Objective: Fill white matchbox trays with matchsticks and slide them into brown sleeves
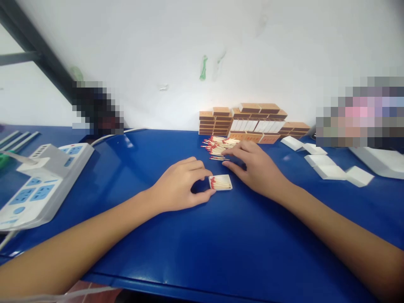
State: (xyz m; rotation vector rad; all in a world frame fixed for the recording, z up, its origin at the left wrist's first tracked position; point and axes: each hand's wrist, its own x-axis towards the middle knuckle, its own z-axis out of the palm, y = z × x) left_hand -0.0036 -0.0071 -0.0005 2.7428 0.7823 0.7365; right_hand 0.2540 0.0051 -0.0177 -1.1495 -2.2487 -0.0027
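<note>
My left hand (183, 185) holds a small white matchbox tray (229, 177) by its left end, with thumb and fingertips on either side. Inside the tray lies a layer of red-tipped matches (222, 184). Just beyond it, my right hand (252, 166) is curled over the near edge of a loose match pile (216, 144). Between its thumb and fingers are the ends of a few matches (217, 158), set slightly apart from the pile. How firmly they are gripped is hard to see.
Stacked matchboxes (252, 113) stand against the wall behind the pile. White folded pieces (328, 166) lie at the right on the blue table (202, 252). A white power strip (47, 185) with a plugged-in adapter occupies the left side.
</note>
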